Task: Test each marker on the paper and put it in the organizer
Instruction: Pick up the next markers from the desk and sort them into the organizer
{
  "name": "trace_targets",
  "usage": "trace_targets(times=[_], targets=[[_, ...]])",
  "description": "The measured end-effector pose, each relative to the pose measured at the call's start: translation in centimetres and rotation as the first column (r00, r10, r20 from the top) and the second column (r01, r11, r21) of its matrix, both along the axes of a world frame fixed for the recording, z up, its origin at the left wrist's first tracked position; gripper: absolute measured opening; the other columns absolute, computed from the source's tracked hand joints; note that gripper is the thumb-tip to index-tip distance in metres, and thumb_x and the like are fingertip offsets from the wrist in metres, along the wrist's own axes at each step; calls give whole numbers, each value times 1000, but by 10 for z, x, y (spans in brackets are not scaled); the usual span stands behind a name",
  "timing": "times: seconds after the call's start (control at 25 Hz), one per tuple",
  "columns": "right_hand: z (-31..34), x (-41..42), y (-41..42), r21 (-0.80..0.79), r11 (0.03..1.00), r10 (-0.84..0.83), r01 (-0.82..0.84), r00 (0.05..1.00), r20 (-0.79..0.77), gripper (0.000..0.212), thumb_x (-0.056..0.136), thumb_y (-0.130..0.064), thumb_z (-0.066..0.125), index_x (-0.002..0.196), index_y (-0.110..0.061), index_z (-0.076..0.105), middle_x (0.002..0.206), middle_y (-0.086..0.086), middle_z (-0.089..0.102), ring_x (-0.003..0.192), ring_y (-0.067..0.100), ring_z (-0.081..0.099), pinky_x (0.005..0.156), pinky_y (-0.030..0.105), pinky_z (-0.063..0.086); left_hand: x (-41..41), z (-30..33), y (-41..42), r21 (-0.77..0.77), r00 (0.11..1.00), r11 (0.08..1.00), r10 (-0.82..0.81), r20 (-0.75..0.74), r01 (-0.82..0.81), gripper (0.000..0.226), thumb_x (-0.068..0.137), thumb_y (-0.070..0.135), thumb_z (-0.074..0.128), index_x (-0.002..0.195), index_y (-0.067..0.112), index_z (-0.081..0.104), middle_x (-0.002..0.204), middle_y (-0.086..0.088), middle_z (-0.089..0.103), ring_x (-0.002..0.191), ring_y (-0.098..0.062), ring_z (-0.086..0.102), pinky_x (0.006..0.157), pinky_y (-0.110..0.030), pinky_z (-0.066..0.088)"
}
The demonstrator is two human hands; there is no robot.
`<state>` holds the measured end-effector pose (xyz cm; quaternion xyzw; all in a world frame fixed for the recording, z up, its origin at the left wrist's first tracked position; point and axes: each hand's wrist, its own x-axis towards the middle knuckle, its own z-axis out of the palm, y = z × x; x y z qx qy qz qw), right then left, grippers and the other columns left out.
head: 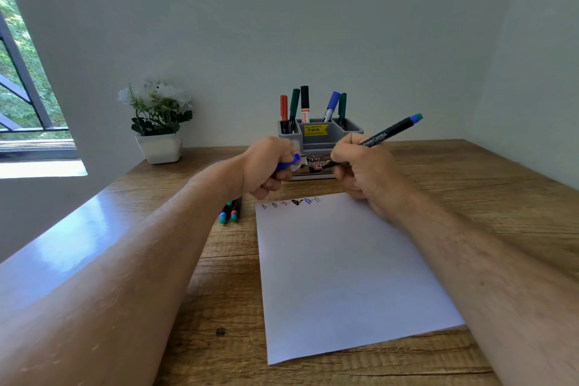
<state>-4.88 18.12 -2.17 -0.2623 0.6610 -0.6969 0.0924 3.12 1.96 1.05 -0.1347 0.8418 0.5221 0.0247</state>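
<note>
At the far left, a white square pot of white artificial flowers (pixel 158 122) stands on the brown wood-grain table (pixel 470 172) against the pale wall. Nearer, just left of the paper's top corner, a few black markers with coloured end plugs (pixel 230 213) lie side by side on the table, long axes running away from the viewer, plugs toward the viewer; the left forearm covers their far ends, so their count is hard to tell.

The left hand (pixel 268 166) is curled tight around a blue marker cap (pixel 289 162), whose open end points right toward the other hand.

The white sheet of paper (pixel 344 276) lies flat in the middle, with 6 small test scribbles (pixel 294 202) in a row along its top edge.

Behind the hands, the grey plastic desk organizer (pixel 319 135) holds 5 upright markers (pixel 304 103): red, green and black at the left, blue and green at the right. Its yellow price sticker is legible only in part, and the hands hide its lower front.

The right hand (pixel 360 166) grips the black Faber-Castell marker (pixel 388 133) in curled fingers above the paper's top edge. Its long axis slants from lower left to upper right, the blue end plug up and right, the tip pointing left toward the cap; the tip itself is hard to make out.
</note>
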Motion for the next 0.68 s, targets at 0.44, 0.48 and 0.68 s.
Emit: trace_targets(times=[0.44, 0.48, 0.68], targets=[[8, 2, 1, -241, 968, 100, -71, 989, 111, 17, 90, -13, 49, 90, -10, 66, 73, 11, 74, 40, 10, 48, 37, 17, 32, -3, 4, 8, 78, 977, 984, 170, -129, -161, 9, 95, 15, 30, 101, 11, 36, 70, -3, 31, 54, -13, 22, 51, -25, 16], [8, 3, 1, -232, 970, 98, -71, 989, 108, 17, 90, -13, 49, 90, -9, 66, 74, 12, 74, 40, 10, 48, 37, 17, 32, -3, 3, 8, 82, 976, 983, 175, -127, -165, 9, 96, 14, 30, 102, 11, 37, 70, -3, 31, 54, -13, 22, 50, -24, 16], [6, 2, -2, -198, 978, 91, -72, 991, 93, 15, 91, -14, 52, 91, -10, 67, 80, 14, 76, 38, 10, 48, 36, 17, 33, -7, 1, 9, 72, 979, 992, 116, -166, -105, 12, 98, 8, 30, 100, 13, 42, 69, -2, 33, 52, -12, 23, 39, -15, 19]])
